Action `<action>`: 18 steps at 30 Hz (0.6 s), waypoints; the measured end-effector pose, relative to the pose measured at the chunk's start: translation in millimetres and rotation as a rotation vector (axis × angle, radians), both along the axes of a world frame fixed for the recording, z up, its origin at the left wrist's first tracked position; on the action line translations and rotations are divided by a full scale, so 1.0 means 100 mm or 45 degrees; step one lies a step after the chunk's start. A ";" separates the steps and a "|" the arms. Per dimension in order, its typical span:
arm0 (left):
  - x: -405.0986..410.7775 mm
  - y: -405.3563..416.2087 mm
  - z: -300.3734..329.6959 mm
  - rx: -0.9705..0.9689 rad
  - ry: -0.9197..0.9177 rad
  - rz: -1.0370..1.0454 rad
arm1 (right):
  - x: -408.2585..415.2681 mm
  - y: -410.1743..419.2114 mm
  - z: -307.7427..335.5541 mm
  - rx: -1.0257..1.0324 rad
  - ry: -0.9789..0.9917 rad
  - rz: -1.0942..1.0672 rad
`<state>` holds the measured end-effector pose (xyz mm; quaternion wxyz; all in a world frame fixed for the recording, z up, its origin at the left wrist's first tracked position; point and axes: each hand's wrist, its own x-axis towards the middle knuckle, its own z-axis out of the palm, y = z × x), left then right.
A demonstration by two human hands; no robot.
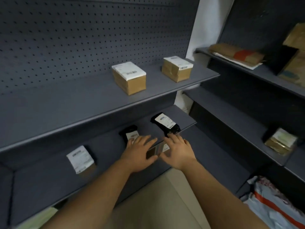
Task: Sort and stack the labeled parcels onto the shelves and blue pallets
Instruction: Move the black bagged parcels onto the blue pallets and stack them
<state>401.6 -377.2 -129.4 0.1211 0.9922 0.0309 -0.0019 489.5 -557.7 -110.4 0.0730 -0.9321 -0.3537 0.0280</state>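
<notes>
Both hands, left hand (140, 151) and right hand (177, 150), fingers spread and flat, press a small brown parcel (156, 150) between them at the lower shelf (49, 179) near edge, probably seating it label-up beside the black parcel (165, 123).

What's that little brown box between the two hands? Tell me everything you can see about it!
The small brown box looks like cardboard, with a paler patch, perhaps a label, at its right end. It sits at the front edge of the lower grey shelf. The left hand and right hand flank it with spread fingers, mostly covering it. Blur hides whether they touch it.
</notes>
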 end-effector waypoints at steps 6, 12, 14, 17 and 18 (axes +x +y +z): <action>0.16 -0.05 -0.50 -0.096 0.125 0.178 | 0.48 0.01 -0.49 -0.027 0.097 0.114; 0.66 0.01 -1.12 -0.145 0.168 0.361 | 1.20 0.18 -1.03 -0.043 0.127 0.188; 0.87 0.06 -1.36 -0.149 0.175 0.456 | 1.50 0.23 -1.21 -0.050 0.142 0.210; 1.17 0.13 -1.64 -0.150 0.175 0.620 | 1.93 0.29 -1.46 -0.031 0.111 0.259; 1.27 0.16 -1.70 -0.150 0.192 0.670 | 2.07 0.31 -1.53 -0.053 0.104 0.266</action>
